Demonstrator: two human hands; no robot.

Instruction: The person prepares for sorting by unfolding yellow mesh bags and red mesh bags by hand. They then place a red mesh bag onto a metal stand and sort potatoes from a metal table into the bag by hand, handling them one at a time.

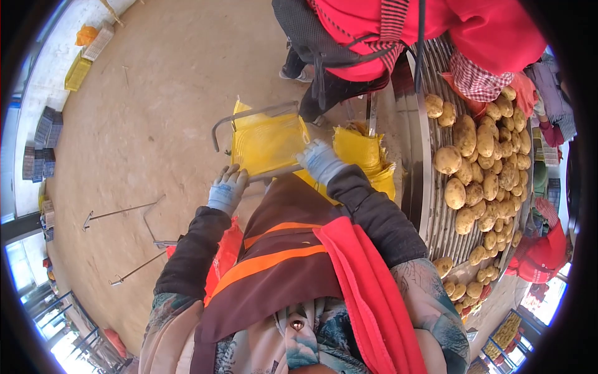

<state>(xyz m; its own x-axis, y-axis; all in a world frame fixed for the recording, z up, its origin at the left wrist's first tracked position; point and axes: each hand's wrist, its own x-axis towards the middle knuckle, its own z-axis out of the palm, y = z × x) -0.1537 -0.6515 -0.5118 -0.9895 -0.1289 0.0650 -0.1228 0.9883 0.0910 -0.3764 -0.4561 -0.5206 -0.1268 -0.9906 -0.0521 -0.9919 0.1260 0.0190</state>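
Note:
A yellow mesh bag [268, 144] is stretched over a metal frame in front of me, and a grey bar [274, 173] runs along its near edge. My left hand [227, 189], in a pale glove, is closed at the bag's near left corner, by the end of the bar. At the near right corner, my right hand [321, 161] is closed on the bag's edge against the bar, in a similar glove. Part of each grip is hidden by the fingers. Another yellow bag [361, 149], crumpled and bulging, stands just right of my right hand.
Many potatoes [489, 162] lie on a slatted roller conveyor [430, 181] to my right. A person in red [430, 31] stands ahead beside it; other people are across it. Thin metal rods [124, 215] lie on the floor at left. Stacked crates [40, 143] line the far wall.

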